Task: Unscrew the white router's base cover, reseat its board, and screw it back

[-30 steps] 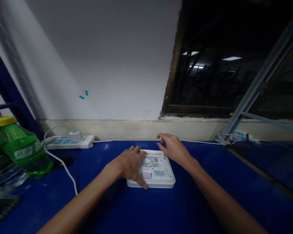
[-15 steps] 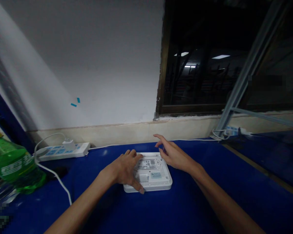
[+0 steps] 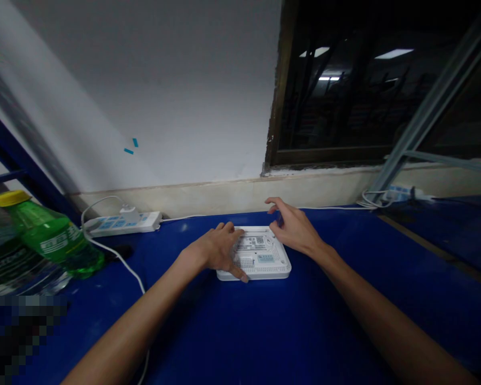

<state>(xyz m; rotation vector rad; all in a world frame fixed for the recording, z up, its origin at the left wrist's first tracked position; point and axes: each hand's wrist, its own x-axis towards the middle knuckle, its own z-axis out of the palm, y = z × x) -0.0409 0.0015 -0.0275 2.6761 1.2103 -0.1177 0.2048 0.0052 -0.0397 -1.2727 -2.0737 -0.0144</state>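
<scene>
A white router-like box [image 3: 265,259] lies flat on the blue table, its vented underside up, with printed labels and a QR code. My left hand [image 3: 220,248] grips its left part: the thumb hooks over the near edge and the fingers rest toward the far edge. That hand covers the box's left side. At the far right corner is my right hand [image 3: 294,224], fingers bent and apart, the index finger raised and the thumb side close to the corner. Nothing held shows in it; whether it touches the box I cannot tell.
A green bottle [image 3: 60,235] with a yellow cap leans at left, beside another bottle [image 3: 8,256]. Behind it a white power strip [image 3: 146,221] holds a plugged-in adapter [image 3: 129,214], whose white cable [image 3: 122,259] runs down the table. A metal post [image 3: 420,120] rises at right.
The view has shifted, so everything sits higher and a little further right in the picture. My right hand's fingers are slightly more curled at the corner. My left hand keeps its grip.
</scene>
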